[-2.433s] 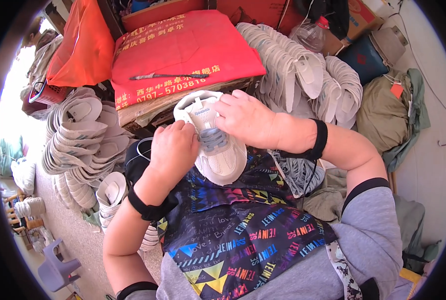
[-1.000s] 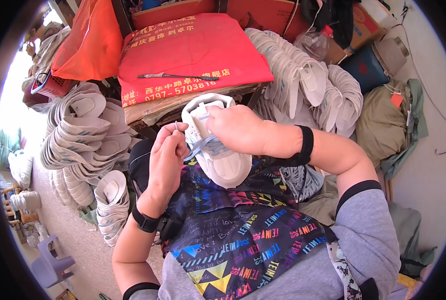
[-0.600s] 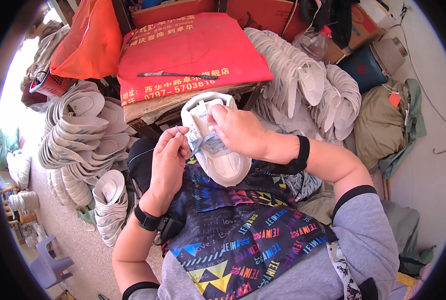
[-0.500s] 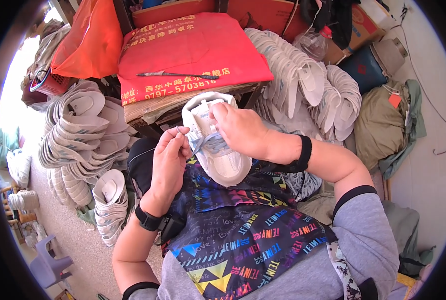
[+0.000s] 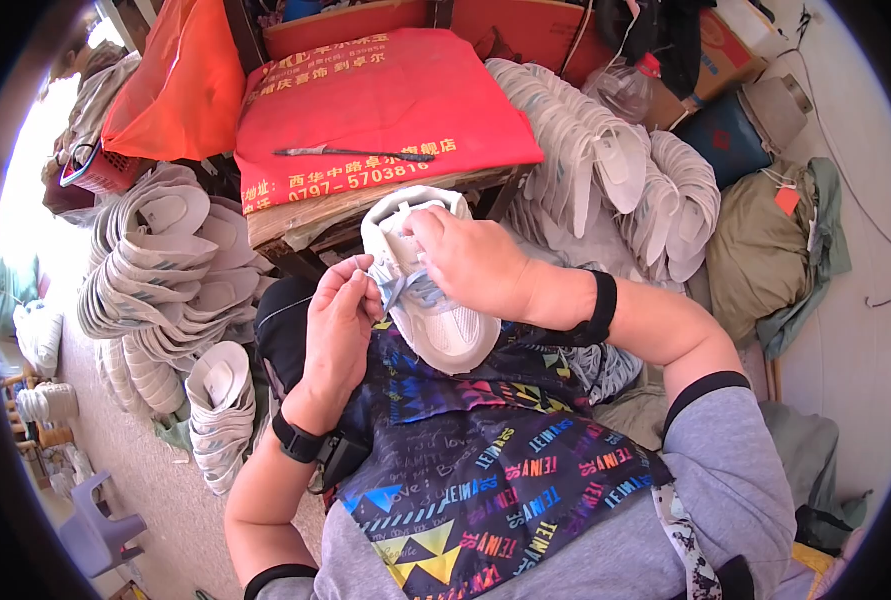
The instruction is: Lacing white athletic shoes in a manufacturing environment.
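Standing at upper centre, the red-covered table (image 5: 376, 100) backs the white shoe (image 5: 453, 338) at frame centre. The right hand (image 5: 476, 265) curls over the tongue (image 5: 400, 243), its grip hidden from me; the left hand (image 5: 338, 320) holds thumb and forefinger close together at the shoe's left side, contents unclear. Keep the blue-grey lace (image 5: 394, 291) flat, evenly tensioned.

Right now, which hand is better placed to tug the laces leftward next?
Left, likely: the left hand is just left of the shoe, near the blue-grey laces; the right hand reaches over from the right.
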A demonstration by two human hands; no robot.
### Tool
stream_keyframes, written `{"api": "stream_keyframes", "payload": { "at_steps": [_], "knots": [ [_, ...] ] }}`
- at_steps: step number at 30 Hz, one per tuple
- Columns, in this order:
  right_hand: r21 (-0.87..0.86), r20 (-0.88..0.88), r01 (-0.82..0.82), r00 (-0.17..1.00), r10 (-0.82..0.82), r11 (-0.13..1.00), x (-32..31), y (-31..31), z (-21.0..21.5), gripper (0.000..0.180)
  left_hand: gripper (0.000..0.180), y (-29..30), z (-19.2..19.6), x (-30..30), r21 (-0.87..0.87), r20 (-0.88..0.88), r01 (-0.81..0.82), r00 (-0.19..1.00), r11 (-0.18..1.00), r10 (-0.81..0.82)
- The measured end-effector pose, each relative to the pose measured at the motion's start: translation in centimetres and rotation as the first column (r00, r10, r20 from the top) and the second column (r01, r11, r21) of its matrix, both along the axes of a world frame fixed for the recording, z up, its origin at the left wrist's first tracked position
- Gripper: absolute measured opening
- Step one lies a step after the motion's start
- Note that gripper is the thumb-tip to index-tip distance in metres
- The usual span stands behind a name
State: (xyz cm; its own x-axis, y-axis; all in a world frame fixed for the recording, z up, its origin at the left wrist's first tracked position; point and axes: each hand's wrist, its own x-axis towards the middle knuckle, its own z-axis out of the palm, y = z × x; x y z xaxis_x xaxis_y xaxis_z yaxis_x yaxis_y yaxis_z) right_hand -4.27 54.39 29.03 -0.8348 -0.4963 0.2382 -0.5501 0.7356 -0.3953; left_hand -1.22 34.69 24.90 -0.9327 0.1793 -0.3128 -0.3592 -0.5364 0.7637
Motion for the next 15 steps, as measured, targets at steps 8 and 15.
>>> {"api": "stream_keyframes", "payload": {
  "at_steps": [8,15],
  "knots": [
    [0.117,0.097,-0.087,0.992,0.076,0.989,-1.1,-1.6,-1.4,0.024,0.012,-0.3,-0.7,0.1,-0.141,-0.103,-0.028,0.995,0.990,0.013],
    [-0.562,0.357,0.114,0.927,0.116,0.820,-3.8,-2.0,1.9,0.016,0.009,1.7,0.5,-0.8,-0.736,-0.647,-0.442,0.680,0.512,-0.344]
  ]
}}
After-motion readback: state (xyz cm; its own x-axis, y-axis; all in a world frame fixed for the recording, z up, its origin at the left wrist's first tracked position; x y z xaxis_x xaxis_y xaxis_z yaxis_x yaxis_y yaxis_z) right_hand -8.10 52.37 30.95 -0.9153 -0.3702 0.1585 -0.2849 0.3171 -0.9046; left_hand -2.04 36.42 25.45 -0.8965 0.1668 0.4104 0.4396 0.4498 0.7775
